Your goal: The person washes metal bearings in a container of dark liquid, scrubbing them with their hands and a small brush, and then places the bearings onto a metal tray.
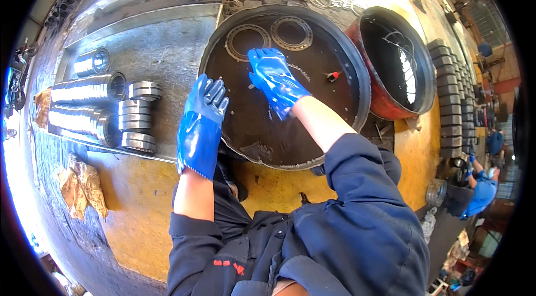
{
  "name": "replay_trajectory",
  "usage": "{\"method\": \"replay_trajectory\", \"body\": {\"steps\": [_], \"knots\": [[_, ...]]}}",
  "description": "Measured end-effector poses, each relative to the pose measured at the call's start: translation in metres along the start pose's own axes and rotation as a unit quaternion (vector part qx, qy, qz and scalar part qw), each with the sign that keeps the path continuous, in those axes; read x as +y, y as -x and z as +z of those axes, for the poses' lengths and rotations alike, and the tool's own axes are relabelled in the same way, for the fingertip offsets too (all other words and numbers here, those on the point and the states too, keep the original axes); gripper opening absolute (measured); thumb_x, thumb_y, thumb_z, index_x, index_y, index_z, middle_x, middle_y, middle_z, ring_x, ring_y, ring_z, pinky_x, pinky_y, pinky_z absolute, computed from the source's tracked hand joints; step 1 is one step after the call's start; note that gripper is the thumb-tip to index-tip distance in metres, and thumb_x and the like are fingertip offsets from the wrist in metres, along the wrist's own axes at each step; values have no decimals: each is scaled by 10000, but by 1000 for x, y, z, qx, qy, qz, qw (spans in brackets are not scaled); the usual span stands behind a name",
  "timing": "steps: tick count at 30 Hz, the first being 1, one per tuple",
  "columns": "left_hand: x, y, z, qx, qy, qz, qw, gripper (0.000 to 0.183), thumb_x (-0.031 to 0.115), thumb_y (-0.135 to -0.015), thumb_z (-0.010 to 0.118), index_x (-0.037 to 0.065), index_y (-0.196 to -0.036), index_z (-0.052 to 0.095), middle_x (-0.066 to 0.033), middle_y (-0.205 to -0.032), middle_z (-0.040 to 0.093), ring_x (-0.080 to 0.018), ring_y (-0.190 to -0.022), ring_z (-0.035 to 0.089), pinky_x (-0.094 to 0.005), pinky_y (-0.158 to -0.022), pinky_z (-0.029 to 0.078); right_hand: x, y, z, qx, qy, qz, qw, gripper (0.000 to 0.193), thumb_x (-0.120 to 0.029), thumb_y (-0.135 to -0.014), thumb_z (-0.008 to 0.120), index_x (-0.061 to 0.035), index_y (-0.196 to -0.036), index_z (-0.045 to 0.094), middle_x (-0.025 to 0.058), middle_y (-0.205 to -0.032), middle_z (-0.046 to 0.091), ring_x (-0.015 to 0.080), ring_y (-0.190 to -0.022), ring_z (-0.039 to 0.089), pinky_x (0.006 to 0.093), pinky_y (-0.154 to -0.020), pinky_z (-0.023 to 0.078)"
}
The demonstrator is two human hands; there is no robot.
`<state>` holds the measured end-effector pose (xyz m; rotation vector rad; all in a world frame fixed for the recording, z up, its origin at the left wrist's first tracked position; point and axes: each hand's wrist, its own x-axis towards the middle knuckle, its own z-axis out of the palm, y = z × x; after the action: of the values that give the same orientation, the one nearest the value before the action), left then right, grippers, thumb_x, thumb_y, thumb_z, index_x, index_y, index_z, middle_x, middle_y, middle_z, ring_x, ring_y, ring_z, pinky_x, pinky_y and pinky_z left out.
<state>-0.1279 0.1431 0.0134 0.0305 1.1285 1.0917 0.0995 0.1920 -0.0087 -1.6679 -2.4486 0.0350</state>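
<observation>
My left hand [202, 123], in a long blue rubber glove, is at the left rim of a wide round tub of dark liquid [312, 112]. Its fingers are apart and slightly bent, with nothing in them. Over the tub reaches my right hand [274, 79], gloved alike, fingers stretched forward and thumb apart. Its fingertips overlap the lower right edge of a thin metal ring with holes [229, 45]; whether they touch it cannot be made out. A second such ring [309, 39] lies just right of it. A small red and black object [333, 76] is toward the tub's right side.
A metal tray [184, 34] at left bears rows of shiny bearing rings [84, 89] and short stacks [134, 114]. Right of the tub stands a red drum [385, 95] holding dark liquid. Crumpled brown paper [84, 187] lies at lower left. A person in blue [481, 193] works far right.
</observation>
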Motion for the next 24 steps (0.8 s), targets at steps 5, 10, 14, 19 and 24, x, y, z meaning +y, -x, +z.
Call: {"method": "replay_trajectory", "body": {"steps": [5,10,14,19,24], "knots": [[-9,4,10,3,3,-32,999,546,470,-1015,702,119,-1419,596,-143,-1489,642,-330,-1391,572,-530,-1162,428,3,-59,24,-125,61,29,990,348,-153,-866,774,10,-1173,756,230,-1158,771,379,-1145,737,480,-1001,575],[-11,6,15,-6,5,-34,999,553,478,-1006,714,122,-1414,601,-137,-1456,659,-324,-1352,599,-535,-1141,444,6,-87,35,-217,34,81,972,375,-153,-873,802,-95,-1243,805,184,-1242,777,341,-1172,753,447,-1016,595],[-14,-2,5,2,-9,-30,1000,643,498,-998,720,106,-1478,549,-147,-1490,630,-323,-1359,592,-532,-1142,440,-2,-88,32,-261,63,68,961,332,-176,-925,759,-102,-1245,805,168,-1253,777,340,-1173,754,452,-1006,603],[-28,0,7,-2,-37,-37,999,820,541,-1001,705,44,-1587,418,-206,-1538,568,-354,-1417,543,-528,-1177,415,-2,-65,47,-282,55,88,954,447,-251,-854,867,-148,-1284,801,108,-1302,776,322,-1222,741,454,-1032,578],[-58,-15,2,0,-50,-108,993,942,594,-1017,652,-3,-1651,293,-229,-1693,375,-385,-1555,383,-555,-1248,336,-7,-22,55,-308,18,105,946,402,-247,-851,839,-130,-1236,817,118,-1262,790,317,-1209,747,459,-1014,585]]}}
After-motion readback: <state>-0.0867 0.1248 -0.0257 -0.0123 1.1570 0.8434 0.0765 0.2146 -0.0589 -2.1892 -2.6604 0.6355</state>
